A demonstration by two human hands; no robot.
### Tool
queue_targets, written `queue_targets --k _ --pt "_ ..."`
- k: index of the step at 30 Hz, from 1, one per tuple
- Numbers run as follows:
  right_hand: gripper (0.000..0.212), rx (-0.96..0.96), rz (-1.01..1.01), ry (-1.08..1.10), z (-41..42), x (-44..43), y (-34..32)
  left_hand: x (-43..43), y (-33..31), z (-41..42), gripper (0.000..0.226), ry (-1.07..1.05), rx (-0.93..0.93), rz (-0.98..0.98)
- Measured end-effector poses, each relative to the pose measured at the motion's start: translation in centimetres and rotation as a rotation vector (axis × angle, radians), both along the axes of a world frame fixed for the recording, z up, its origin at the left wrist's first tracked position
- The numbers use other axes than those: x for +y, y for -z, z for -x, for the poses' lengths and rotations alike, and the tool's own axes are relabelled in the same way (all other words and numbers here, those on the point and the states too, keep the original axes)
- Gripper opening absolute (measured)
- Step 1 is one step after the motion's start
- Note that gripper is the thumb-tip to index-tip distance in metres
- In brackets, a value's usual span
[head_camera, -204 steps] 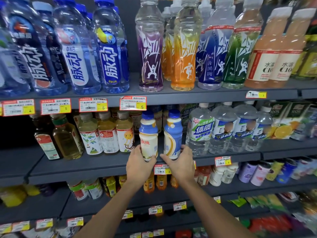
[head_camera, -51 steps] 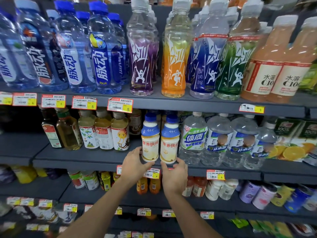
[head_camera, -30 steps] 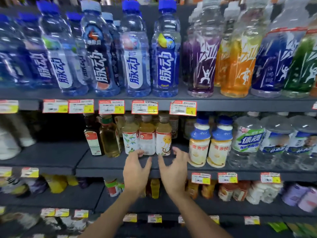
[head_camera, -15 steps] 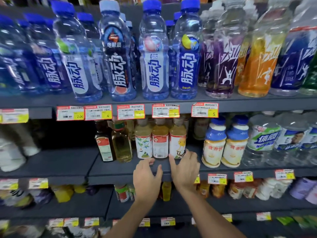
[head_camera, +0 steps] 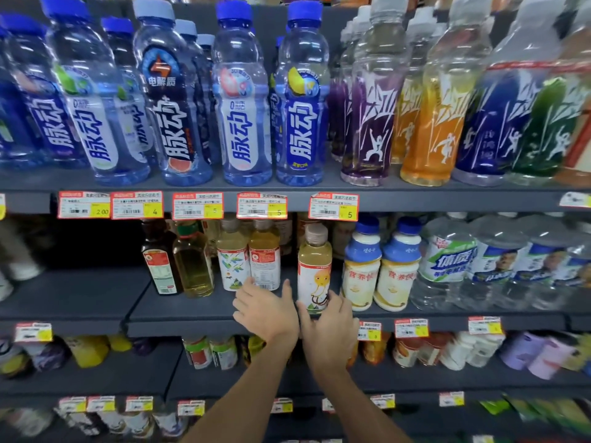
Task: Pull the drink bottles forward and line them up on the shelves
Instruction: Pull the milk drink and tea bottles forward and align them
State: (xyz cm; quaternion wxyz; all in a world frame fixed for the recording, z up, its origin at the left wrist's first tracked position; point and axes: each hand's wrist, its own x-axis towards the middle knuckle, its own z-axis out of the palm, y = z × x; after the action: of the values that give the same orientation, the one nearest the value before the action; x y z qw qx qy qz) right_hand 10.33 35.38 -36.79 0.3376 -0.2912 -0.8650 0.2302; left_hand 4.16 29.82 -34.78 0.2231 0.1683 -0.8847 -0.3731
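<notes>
Yellow drink fills the bottle (head_camera: 314,260) that the right hand (head_camera: 331,330) clasps low down, thumb on its left flank, fingers (head_camera: 339,302) curled round its right. Half a second earlier we saw this bottle at the back of the middle shelf (head_camera: 179,314), last in a tight row of three and touching the red-label bottle (head_camera: 264,263), with both hands open before the row. We now find it drawn forward and rightward, parted from that neighbour by a clear gap, its base near the shelf's front lip and just beside the milk drinks (head_camera: 363,270) on its right. Blue-capped, the milk drinks stand where they did. The red-label bottle and the white-label bottle (head_camera: 232,266) keep their places further back, side by side. The left hand (head_camera: 267,313) has advanced too: fingers spread and loose, tips at the feet of those two bottles, grasping nothing; whether the tips touch we cannot tell.

We note the drawn bottle's look: upright, clear-walled, with a pale brownish cap, pale yellow liquid showing at the shoulder, and a white wrap, red-edged at the top, bearing an orange cartoon figure that faces us. The right hand hides its foot. Red-and-yellow price tags (head_camera: 332,206) hang on the shelf edge above.
</notes>
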Motion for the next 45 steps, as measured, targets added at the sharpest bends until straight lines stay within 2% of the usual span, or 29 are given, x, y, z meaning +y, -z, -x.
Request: queue_targets --k 9,19,27,32,38,41,45 --pt "0.068 -0.029 0.06 -0.051 -0.1 0.9 -0.1 0.7 0.6 1.2 0.074 -0.112 -0.061 0.005" --pt "0.068 -0.038 0.115 -0.057 -0.2 0.9 -0.2 0.8 0.9 1.6 0.067 -0.113 -0.057 -0.017" --pt "0.066 0.001 0.085 -0.054 -0.2 0.7 0.0 -2.5 0.4 0.2 0.064 0.071 -0.058 0.041" --pt "0.066 0.005 0.082 -0.043 -0.2 0.2 -0.1 -7.4 0.5 -0.1 0.047 0.372 0.018 0.059" --pt "0.058 0.024 0.103 -0.065 -0.5 -0.2 -0.1 -10.6 -0.3 1.1 0.055 0.609 -0.052 0.203" --pt "0.058 0.04 0.142 -0.116 -0.5 -0.1 -0.3 -10.3 -0.4 0.9 0.054 0.664 -0.082 0.074" --pt "0.069 0.017 0.161 -0.196 -0.3 0.2 -0.6 -8.2 0.0 -0.6 0.072 0.623 -0.024 -0.13"
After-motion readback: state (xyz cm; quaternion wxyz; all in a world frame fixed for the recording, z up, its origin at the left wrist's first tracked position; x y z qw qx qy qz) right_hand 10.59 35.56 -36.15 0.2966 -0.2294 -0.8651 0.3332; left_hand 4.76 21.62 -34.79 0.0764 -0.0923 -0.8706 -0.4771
